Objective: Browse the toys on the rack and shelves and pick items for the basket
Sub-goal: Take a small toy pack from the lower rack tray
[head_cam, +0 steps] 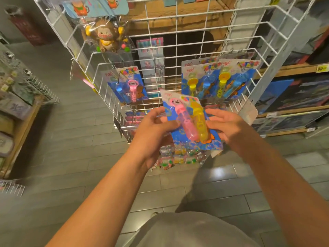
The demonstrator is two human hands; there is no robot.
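Note:
A bubble-wand pack (190, 122), a blue card with a pink and a yellow tube, is held in front of the white wire rack (176, 43). My left hand (153, 132) grips its left edge and my right hand (226, 125) grips its right edge. More packs of the same kind hang on the rack: one at the left (128, 84), two at the right (201, 81) (236, 79). A brown monkey toy (106, 35) hangs higher up on the left. No basket is in view.
Small colourful toys (178, 157) fill the rack's lowest tier below my hands. Wooden shelves with boxed goods (292, 97) stand to the right. A shelf with packets and a wire rail (23, 93) stands at the left. Grey tiled floor (80, 139) lies around.

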